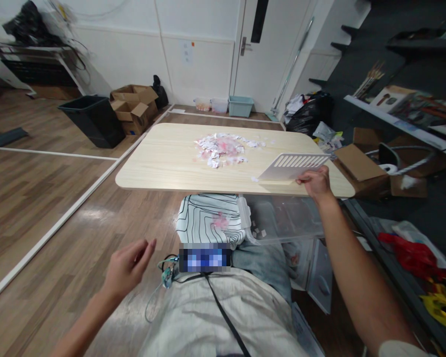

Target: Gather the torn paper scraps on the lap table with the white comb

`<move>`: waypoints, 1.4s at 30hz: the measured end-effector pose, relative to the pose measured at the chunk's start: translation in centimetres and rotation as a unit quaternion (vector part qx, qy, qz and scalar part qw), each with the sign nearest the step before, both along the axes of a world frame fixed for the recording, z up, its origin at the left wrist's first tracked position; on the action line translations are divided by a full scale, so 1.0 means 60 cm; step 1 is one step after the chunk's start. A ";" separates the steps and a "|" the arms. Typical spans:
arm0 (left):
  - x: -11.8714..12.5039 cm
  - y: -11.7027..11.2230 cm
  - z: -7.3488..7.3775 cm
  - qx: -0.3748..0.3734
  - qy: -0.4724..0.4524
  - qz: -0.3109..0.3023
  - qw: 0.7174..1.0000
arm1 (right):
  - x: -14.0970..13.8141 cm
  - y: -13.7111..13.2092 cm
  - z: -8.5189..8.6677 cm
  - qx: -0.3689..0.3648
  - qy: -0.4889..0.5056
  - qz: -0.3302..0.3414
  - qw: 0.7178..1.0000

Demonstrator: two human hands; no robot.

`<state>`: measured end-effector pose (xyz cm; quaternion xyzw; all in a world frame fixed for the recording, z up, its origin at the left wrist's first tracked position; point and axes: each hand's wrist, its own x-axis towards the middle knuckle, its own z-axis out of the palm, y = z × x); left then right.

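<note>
My right hand (315, 182) grips the near edge of a white slotted plastic board (293, 166) that rests tilted on the right part of the light wooden table (163, 168). A heap of torn white and pink paper scraps (225, 148) lies in the middle of the table, left of the board. My left hand (128, 267) hangs low over the floor, left of my lap, fingers loosely apart and holding nothing. A clear plastic bin (282, 218) sits under the table edge, below my right hand, with a few scraps inside.
A striped cushion (210, 218) lies under the table. A black bin (92, 119) and open cardboard boxes (134, 106) stand at the back left. Black bags (312, 111), boxes and shelves crowd the right side. A white door (267, 44) is behind.
</note>
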<state>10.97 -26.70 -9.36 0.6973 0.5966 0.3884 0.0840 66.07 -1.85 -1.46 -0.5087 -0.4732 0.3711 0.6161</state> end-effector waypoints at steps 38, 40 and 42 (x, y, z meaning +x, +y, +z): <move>-0.041 0.207 0.037 -0.052 0.180 0.083 0.979 | -0.002 0.003 0.002 0.020 -0.021 0.021 0.999; -0.043 0.205 0.028 -0.037 0.166 0.077 0.982 | -0.001 0.004 0.002 0.020 -0.024 0.021 0.999; -0.042 0.204 0.018 -0.018 0.148 0.078 0.986 | -0.001 0.004 0.002 0.019 -0.027 0.022 0.999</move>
